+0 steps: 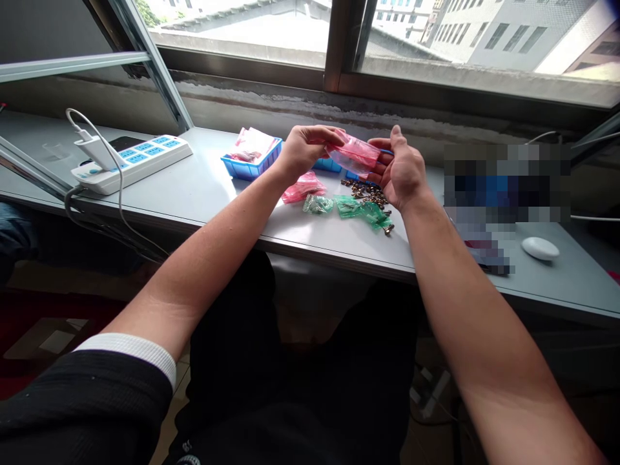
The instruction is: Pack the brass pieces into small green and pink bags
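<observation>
My left hand (pixel 303 148) pinches one end of a pink zip-lock plastic bag (pixel 356 154), held above the table. My right hand (pixel 402 168) is at the bag's other end, its thumb raised and its fingers spread against the plastic. Beneath my hands lie a pile of small brown metal screw-like parts (pixel 363 190), a green plastic bag (pixel 361 210), and a smaller clear-green bag of small parts (pixel 318 205). More pink bags (pixel 305 187) rest beside them. Behind my hands, a blue tray (pixel 328 165) is partly hidden.
A blue tray (pixel 252 169) holding pink bags stands to the left. Further left is a white power strip (pixel 133 165) with a plugged-in charger and cable. A white oval object (pixel 540 248) lies on the right, near a blurred-out area. Metal frame posts (pixel 159 71) rise at left.
</observation>
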`<state>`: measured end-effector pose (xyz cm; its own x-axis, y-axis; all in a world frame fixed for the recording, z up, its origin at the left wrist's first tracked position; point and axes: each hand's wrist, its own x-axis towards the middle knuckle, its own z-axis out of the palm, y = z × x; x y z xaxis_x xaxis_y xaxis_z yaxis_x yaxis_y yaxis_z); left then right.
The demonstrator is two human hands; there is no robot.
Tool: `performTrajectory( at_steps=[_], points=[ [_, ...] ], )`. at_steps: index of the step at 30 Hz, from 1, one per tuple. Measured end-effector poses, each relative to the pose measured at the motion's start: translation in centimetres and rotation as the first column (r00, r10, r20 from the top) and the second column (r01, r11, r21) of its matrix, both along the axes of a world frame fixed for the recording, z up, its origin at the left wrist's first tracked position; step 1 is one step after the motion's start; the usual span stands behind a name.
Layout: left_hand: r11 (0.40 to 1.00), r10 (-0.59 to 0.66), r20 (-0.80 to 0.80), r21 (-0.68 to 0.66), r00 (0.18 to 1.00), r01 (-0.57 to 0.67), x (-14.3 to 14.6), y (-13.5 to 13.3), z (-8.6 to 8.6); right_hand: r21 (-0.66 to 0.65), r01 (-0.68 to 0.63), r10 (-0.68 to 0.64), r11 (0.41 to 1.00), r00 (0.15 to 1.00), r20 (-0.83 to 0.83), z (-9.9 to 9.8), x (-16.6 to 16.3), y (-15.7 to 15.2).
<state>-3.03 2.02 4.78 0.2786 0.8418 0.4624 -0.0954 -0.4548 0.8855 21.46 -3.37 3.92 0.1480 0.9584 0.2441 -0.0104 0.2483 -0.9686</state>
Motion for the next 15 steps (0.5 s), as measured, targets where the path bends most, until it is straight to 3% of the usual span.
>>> performTrajectory(
  at_steps=[3, 9, 15],
  points=[
    [1.000, 0.021, -0.011, -0.016, 1.000, -0.021, 0.1, -0.6, 0.4, 0.019, 0.033, -0.034, 0.999, 0.998, 0.045, 0.0, -0.1, -0.1],
    [0.977, 0.035, 0.034, -0.210, 0.999, -0.027, -0.2, -1.3, 0.7, 0.097, 0.066, -0.078, 0.993, 0.990, 0.119, 0.3, -0.5, -1.0],
    [0.984, 0.009, -0.040, -0.175, 0.999, -0.016, -0.3, -1.2, 0.1, 0.077, 0.051, -0.057, 0.996, 0.994, 0.089, 0.9, -0.8, -1.7]
  ],
)
